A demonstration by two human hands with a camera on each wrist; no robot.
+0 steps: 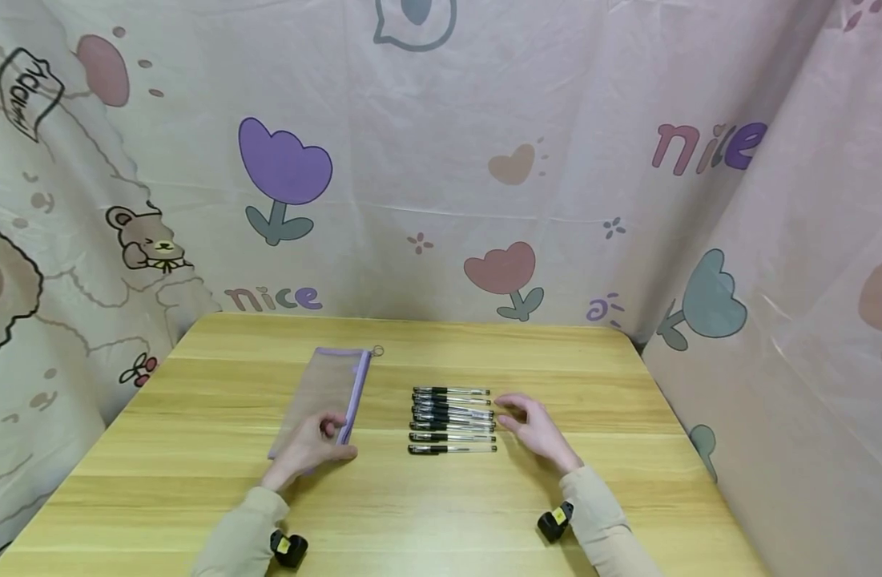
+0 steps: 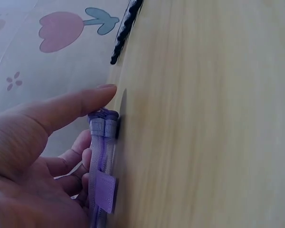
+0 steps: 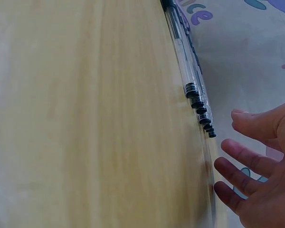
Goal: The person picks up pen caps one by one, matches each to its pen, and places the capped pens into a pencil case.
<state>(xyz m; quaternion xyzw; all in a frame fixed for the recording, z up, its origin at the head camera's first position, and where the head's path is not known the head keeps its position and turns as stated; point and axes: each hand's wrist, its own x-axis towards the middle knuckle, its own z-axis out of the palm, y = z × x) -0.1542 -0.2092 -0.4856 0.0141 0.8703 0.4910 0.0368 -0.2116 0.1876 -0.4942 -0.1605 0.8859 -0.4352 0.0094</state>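
A see-through pencil pouch [image 1: 314, 385] with a lilac zipper edge lies left of centre. My left hand [image 1: 312, 445] is at its near right corner, fingers curled against the zipper [image 2: 100, 156] and thumb along the zipper's end. The palm covers part of that corner. Several clear gel pens [image 1: 451, 425] with black caps lie side by side in the middle of the table, caps to the left. Just off their right ends is my right hand [image 1: 530, 425], thumb and fingers spread apart. In the right wrist view its fingers [image 3: 247, 164] hold nothing, beside the black pen ends [image 3: 202, 111].
Everything lies on a light wood-grain table [image 1: 412, 529]. A printed cloth [image 1: 426, 160] hangs behind it and at both sides. A small metal ring [image 1: 378, 350] hangs at the zipper's far end. Black wrist cameras [image 1: 289, 550] sit at both cuffs.
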